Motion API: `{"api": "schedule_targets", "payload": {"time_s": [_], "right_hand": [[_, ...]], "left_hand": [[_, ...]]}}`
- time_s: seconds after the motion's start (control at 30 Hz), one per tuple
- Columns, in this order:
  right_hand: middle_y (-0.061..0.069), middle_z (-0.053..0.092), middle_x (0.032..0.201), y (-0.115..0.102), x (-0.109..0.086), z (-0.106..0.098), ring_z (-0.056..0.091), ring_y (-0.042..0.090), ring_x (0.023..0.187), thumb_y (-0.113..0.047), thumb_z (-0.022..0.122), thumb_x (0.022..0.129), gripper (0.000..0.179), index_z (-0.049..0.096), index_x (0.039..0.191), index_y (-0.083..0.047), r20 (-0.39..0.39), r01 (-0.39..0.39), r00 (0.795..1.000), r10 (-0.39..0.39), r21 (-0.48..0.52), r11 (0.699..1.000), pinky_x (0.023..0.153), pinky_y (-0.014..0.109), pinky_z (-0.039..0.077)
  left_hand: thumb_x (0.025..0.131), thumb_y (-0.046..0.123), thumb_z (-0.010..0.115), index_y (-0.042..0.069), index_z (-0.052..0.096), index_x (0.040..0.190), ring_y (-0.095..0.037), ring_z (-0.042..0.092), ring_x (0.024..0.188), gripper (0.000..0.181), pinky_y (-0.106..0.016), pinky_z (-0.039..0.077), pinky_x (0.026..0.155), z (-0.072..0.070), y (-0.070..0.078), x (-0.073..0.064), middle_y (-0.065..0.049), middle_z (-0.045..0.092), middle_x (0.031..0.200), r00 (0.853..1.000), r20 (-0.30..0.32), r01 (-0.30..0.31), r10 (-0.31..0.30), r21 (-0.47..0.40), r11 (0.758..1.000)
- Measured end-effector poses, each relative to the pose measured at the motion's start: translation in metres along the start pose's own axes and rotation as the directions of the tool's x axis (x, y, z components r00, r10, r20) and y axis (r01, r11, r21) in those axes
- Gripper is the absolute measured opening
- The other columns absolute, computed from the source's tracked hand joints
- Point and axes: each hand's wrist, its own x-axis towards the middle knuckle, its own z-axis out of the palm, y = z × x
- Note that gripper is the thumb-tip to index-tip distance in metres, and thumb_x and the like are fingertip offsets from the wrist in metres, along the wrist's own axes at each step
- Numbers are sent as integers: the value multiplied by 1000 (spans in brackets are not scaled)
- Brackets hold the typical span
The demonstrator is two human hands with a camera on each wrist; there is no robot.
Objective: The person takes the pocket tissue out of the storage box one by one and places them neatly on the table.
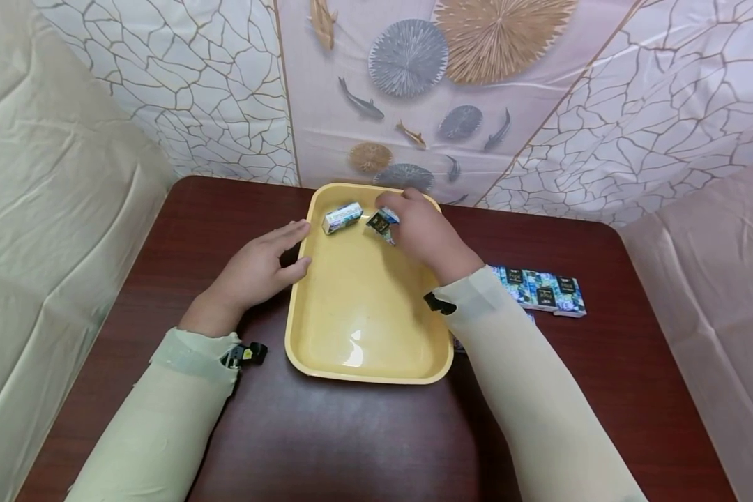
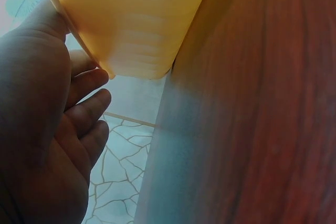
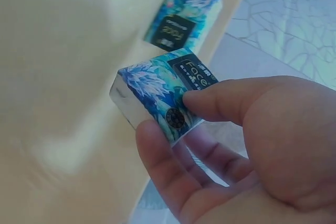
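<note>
My right hand [image 1: 428,233] pinches a small blue floral tissue pack [image 1: 381,223] above the far part of a yellow tray [image 1: 367,373]. In the right wrist view, the thumb lies on the printed face of that pack [image 3: 157,87] and the other fingers are at its edge and underside. A second tissue pack [image 1: 342,217] lies inside the tray at its far left. My left hand [image 1: 254,268] is at the tray's left rim, fingers fairly straight and fingertips at the edge. In the left wrist view, some fingers [image 2: 86,111] hang loosely outside the tray wall.
Several more tissue packs [image 1: 542,289] lie side by side on the dark wooden table [image 1: 351,439], right of the tray and partly hidden by my right sleeve. A patterned cloth [image 1: 226,90] hangs behind the table, with plain cloth [image 1: 44,230] at the sides.
</note>
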Motion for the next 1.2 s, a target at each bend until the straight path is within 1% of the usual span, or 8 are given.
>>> {"api": "schedule_targets", "payload": {"time_s": [0.13, 0.23, 0.53, 0.57, 0.67, 0.8, 1.03, 1.2], "right_hand": [[13, 65, 118, -2, -8, -7, 56, 29, 105, 5, 55, 92, 56, 60, 142, -19, -55, 39, 998, -40, -12, 999, 82, 42, 52], [14, 65, 118, -4, -13, -12, 57, 30, 103, 4, 56, 92, 54, 60, 141, -17, -78, 55, 995, -56, -11, 998, 79, 43, 53], [15, 69, 121, -4, -28, -24, 60, 32, 97, 1, 61, 91, 48, 62, 137, -14, -143, 79, 987, -76, 18, 997, 84, 47, 53], [14, 69, 121, -3, -30, -25, 59, 31, 95, 0, 60, 92, 47, 62, 137, -14, -143, 71, 987, -67, 28, 997, 83, 47, 53], [13, 69, 125, -2, -37, -29, 64, 30, 103, -5, 61, 96, 42, 62, 137, -16, -137, 41, 990, -32, 66, 997, 86, 48, 55], [12, 68, 128, 0, -45, -33, 68, 30, 106, -10, 62, 98, 39, 63, 136, -19, -117, -15, 993, 29, 119, 993, 84, 47, 57], [10, 66, 118, 0, -61, -41, 68, 27, 98, -14, 62, 99, 38, 63, 136, -20, -108, -82, 989, 99, 153, 985, 81, 45, 59], [7, 65, 108, 0, -72, -47, 61, 23, 85, -15, 61, 99, 37, 63, 135, -21, -128, -104, 984, 126, 163, 981, 71, 40, 54]], "left_hand": [[101, 42, 67, 19, 46, 160, -21, 41, 155, 67, -48, 39, 125, 0, 0, 0, 1, 44, 166, 1000, -3, -1, 1, -1, 1000], [101, 42, 67, 19, 46, 160, -21, 42, 155, 67, -47, 39, 125, 0, 0, 0, 1, 45, 166, 1000, -6, -1, 1, -3, 1000], [101, 42, 67, 19, 46, 160, -22, 41, 155, 67, -49, 39, 125, 1, -1, 2, -1, 45, 166, 1000, -5, -5, 5, -7, 1000], [101, 42, 67, 19, 46, 160, -22, 41, 155, 67, -49, 39, 125, 1, 0, 2, -1, 45, 166, 1000, -3, -4, 4, -7, 1000], [101, 43, 66, 20, 45, 160, -22, 41, 156, 67, -49, 39, 125, 1, 0, 2, -1, 45, 166, 1000, -1, -1, 1, -7, 1000], [101, 44, 66, 21, 45, 161, -21, 40, 156, 67, -49, 39, 125, 1, -1, 2, 0, 44, 167, 1000, 2, 6, -6, -9, 1000], [101, 45, 66, 22, 44, 161, -21, 40, 156, 68, -48, 39, 125, 1, 0, 0, 2, 43, 167, 1000, 6, 21, -21, -12, 1000], [101, 44, 66, 22, 44, 161, -20, 40, 156, 68, -48, 39, 125, 1, 1, -1, 2, 43, 167, 1000, 8, 22, -22, -6, 1000]]}}
